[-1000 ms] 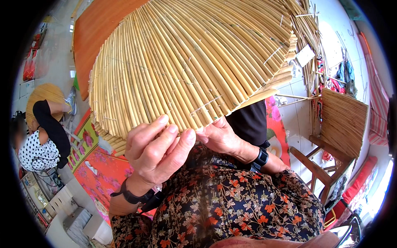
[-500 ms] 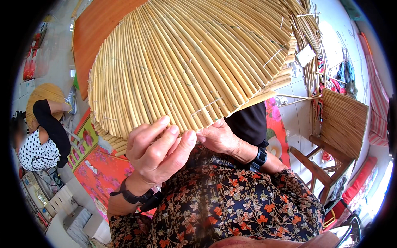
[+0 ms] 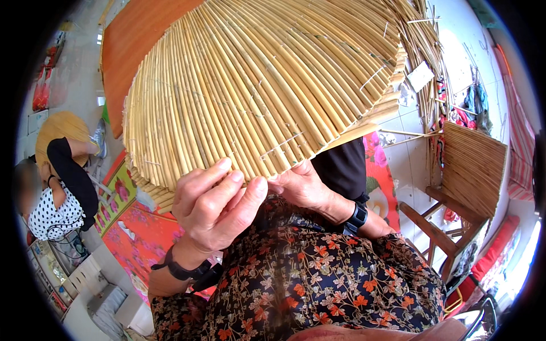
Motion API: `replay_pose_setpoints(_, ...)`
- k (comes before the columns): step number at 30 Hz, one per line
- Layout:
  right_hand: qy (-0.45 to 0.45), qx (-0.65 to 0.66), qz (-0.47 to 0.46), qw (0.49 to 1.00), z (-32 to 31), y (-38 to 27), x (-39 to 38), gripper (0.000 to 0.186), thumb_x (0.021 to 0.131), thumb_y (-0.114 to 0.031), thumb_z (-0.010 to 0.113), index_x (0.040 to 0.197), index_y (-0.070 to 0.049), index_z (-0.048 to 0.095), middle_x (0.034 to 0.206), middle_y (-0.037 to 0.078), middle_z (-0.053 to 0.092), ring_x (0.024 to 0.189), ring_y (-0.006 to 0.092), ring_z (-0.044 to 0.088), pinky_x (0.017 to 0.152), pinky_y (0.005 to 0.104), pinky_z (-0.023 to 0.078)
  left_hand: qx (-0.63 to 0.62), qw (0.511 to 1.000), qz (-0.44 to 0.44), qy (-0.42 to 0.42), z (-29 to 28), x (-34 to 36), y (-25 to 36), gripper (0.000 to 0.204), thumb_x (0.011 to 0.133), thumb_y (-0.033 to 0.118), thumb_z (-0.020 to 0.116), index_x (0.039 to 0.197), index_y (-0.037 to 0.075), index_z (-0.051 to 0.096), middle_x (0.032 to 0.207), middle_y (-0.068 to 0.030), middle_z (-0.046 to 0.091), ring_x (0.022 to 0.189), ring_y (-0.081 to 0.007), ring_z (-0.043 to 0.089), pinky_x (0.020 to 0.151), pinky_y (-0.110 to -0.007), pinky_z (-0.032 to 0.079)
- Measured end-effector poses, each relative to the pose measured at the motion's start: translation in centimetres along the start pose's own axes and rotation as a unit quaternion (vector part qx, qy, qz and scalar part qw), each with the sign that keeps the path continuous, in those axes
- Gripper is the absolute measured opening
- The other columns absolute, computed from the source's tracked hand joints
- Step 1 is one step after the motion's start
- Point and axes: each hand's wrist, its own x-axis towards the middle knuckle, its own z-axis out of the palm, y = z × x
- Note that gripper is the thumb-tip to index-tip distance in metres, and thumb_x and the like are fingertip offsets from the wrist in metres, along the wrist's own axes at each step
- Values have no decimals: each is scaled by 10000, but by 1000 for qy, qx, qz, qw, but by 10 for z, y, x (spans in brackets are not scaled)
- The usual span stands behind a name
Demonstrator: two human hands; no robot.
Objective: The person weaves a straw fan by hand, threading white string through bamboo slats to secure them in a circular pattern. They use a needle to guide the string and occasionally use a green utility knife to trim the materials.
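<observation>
A large mat of stitched straw-coloured stalks (image 3: 250,85) spreads out in front of me, with its rounded near edge toward my body. At that edge my left hand (image 3: 213,202) is closed, its fingertips lying over the stalk ends and the thumb hidden beneath. Just to the right, my right hand (image 3: 301,184) pinches the same edge, close to the left fingertips. Some right fingers are out of sight under the mat. Short pale stitches cross the stalks near the rim. More layers of stalks show below it on both sides.
An orange-brown board (image 3: 136,45) lies beneath the mat. Loose stalks (image 3: 429,51) are heaped at the far right, above a wooden stool (image 3: 449,227) and a square stalk panel (image 3: 472,162). At left, another person (image 3: 62,199) sits beside a round mat (image 3: 60,133). Red floral cloth (image 3: 131,233) covers the floor.
Both my hands keep their grip on the mat's edge, with only a slight shift to the left. The person at left has moved an arm toward the round mat.
</observation>
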Motion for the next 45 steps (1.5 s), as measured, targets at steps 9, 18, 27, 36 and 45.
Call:
replay_pose_setpoints(9,39,4,-4,999,2,6,2,175,983,-221,640,1035,-60,686,862,9,664,729,72,543,645,233,418,20,1000,3,14,5,2,-3,253,744,130,814,984,186,762,984,-10,603,971,-230,644,700,-336,527)
replay_pose_setpoints(18,14,3,-30,999,-5,7,3,155,1002,-205,604,1035,-72,675,883,-8,639,776,84,556,694,248,451,9,1000,2,-9,9,3,-1,261,726,89,803,976,150,758,975,-24,599,956,-241,641,710,-339,535)
replay_pose_setpoints(27,51,-141,18,988,-11,-9,-2,174,1011,-225,594,999,-74,679,790,-27,621,714,69,551,624,229,444,8,1000,-7,-16,10,5,1,268,723,58,805,977,122,751,967,-36,599,945,-246,635,719,-345,529)
replay_pose_setpoints(36,46,-80,-8,996,-3,-4,1,193,1035,-205,547,1069,-42,645,864,1,607,772,98,542,702,262,455,26,1000,-2,-17,12,0,-4,230,751,136,795,975,181,771,942,5,609,970,-213,644,709,-331,535)
replay_pose_setpoints(45,63,48,35,996,-8,-6,1,139,913,-62,581,1034,-3,617,865,50,632,787,135,585,702,284,473,30,999,10,-41,14,-2,-4,187,779,144,748,964,173,766,950,13,608,977,-199,645,743,-320,533)
